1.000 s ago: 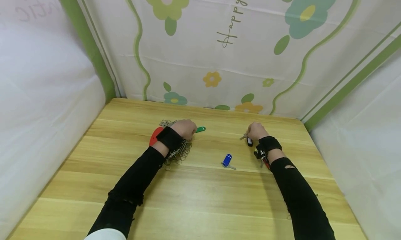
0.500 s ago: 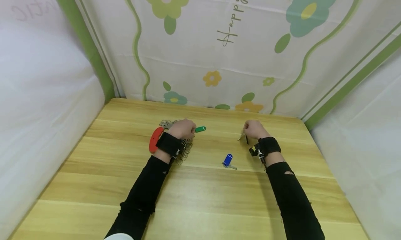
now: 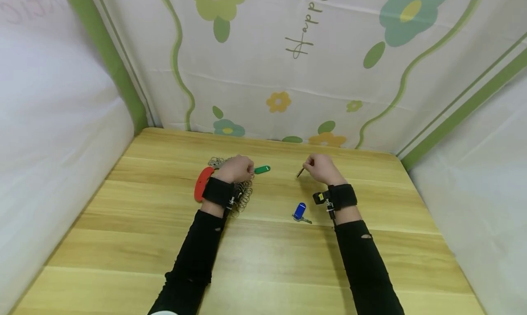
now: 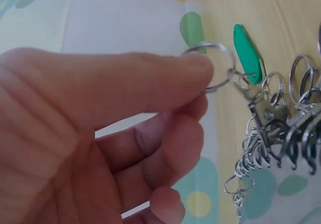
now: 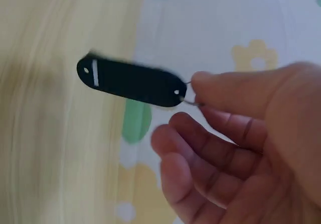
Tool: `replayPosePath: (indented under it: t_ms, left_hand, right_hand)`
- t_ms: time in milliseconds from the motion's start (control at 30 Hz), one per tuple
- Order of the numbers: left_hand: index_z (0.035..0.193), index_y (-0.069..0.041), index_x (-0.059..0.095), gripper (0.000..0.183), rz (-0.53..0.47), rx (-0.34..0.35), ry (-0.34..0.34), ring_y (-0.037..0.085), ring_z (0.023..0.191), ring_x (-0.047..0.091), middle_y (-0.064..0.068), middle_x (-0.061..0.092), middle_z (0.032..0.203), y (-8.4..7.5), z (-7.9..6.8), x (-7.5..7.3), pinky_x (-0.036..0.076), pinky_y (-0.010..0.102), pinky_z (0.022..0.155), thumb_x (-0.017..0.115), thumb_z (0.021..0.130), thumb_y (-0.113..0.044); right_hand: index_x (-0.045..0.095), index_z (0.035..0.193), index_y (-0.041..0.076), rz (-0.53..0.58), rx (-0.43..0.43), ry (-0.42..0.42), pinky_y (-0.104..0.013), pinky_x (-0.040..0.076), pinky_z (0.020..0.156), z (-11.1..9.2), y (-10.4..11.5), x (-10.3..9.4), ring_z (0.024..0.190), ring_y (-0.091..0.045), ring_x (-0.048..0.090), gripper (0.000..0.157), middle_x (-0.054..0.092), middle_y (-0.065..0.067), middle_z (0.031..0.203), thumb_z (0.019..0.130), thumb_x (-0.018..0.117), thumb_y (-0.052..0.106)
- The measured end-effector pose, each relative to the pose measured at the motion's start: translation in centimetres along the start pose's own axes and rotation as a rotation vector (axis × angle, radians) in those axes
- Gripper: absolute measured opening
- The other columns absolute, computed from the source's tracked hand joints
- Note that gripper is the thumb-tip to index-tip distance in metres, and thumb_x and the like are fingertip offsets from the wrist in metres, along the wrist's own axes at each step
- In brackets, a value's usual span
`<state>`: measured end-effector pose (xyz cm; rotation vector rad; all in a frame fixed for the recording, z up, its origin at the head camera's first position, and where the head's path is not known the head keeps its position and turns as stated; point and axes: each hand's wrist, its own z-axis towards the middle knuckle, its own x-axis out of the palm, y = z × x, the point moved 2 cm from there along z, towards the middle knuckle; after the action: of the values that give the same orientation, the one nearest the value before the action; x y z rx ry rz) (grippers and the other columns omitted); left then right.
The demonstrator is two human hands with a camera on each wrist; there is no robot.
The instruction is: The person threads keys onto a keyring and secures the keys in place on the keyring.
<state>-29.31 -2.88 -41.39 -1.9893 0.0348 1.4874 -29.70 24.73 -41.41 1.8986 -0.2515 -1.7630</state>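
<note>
Left fingers pinch ring | right fingers pinch black tag by loop | head alone: blue tag

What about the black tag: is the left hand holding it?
No, the right hand pinches the ring at one end of the black tag.

On that pale wooden table, an oblong green plastic tag lies right of silvery metal rings, back-left of an oblong blue plastic tag.
</note>
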Motion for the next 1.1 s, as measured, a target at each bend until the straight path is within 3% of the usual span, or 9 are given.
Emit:
replayPosePath:
  t_ms: [200, 300, 433, 567, 733, 900, 1100]
  left_hand:
    - [0.071, -0.01, 0.057, 0.023, -0.019, 0.01, 0.001, 0.014, 0.053, 0.037, 0.001, 0.044, 0.064, 0.1, 0.2, 0.2, 0.036, 0.029, 0.057, 0.059, 0.093, -0.013]
    - [0.073, -0.01, 0.058, 0.022, -0.044, 0.018, 0.016, 0.014, 0.052, 0.039, 0.001, 0.045, 0.063, 0.2, 0.2, 0.4, 0.036, 0.028, 0.054, 0.058, 0.094, -0.014]
    - [0.072, -0.01, 0.056, 0.023, -0.047, 0.029, 0.014, 0.014, 0.053, 0.037, 0.001, 0.044, 0.063, 0.3, 0.3, 0.5, 0.035, 0.028, 0.055, 0.057, 0.094, -0.013]
    - [0.073, -0.011, 0.058, 0.021, -0.046, 0.049, 0.009, 0.014, 0.054, 0.04, 0.0, 0.047, 0.064, 0.4, 0.4, 0.5, 0.036, 0.029, 0.058, 0.058, 0.094, -0.012]
    - [0.078, -0.01, 0.062, 0.015, -0.04, 0.06, 0.012, 0.016, 0.06, 0.046, 0.002, 0.054, 0.071, 0.5, 0.6, 0.6, 0.039, 0.031, 0.062, 0.06, 0.093, -0.011]
    - [0.083, -0.01, 0.064, 0.009, -0.032, 0.046, 0.004, 0.018, 0.067, 0.05, 0.003, 0.057, 0.079, 0.8, 0.7, 0.6, 0.041, 0.032, 0.065, 0.063, 0.092, -0.011]
    - [0.09, -0.006, 0.066, 0.008, -0.07, 0.04, -0.003, 0.018, 0.066, 0.048, 0.005, 0.058, 0.081, 0.9, 0.7, 0.6, 0.041, 0.032, 0.065, 0.059, 0.093, -0.006]
  right_hand:
    - [0.05, 0.08, 0.004, 0.222, -0.018, -0.039, -0.035, 0.034, 0.061, 0.9, 1.1, 1.6, 0.06, -0.024, 0.038, 0.025, 0.045, -0.01, 0.074, 0.099, 0.045, 0.02]
    - [0.056, 0.087, 0.001, 0.384, 0.047, -0.019, -0.036, 0.039, 0.07, 1.3, 1.5, 3.0, 0.073, -0.028, 0.048, 0.031, 0.051, -0.01, 0.083, 0.101, 0.04, 0.024]
    - [0.063, 0.104, -0.001, 0.572, 0.076, 0.037, -0.041, 0.042, 0.092, 2.0, 2.6, 4.6, 0.104, -0.029, 0.055, 0.038, 0.061, -0.012, 0.108, 0.101, 0.037, 0.026]
    - [0.062, 0.099, -0.006, 0.692, 0.055, 0.075, -0.041, 0.044, 0.09, 2.5, 4.1, 5.6, 0.093, -0.03, 0.06, 0.037, 0.063, -0.018, 0.099, 0.1, 0.04, 0.023]
    - [0.06, 0.097, -0.011, 0.72, 0.064, 0.109, -0.035, 0.047, 0.07, 2.9, 5.7, 6.5, 0.069, -0.029, 0.06, 0.035, 0.063, -0.022, 0.086, 0.098, 0.047, 0.021]
    - [0.062, 0.099, -0.012, 0.683, 0.074, 0.131, -0.029, 0.037, 0.05, 3.0, 6.5, 7.4, 0.05, -0.02, 0.052, 0.036, 0.063, -0.027, 0.085, 0.097, 0.051, 0.022]
    - [0.068, 0.095, -0.005, 0.618, 0.061, 0.125, -0.027, 0.032, 0.048, 3.0, 6.7, 8.4, 0.047, -0.015, 0.042, 0.033, 0.063, -0.025, 0.081, 0.097, 0.055, 0.026]
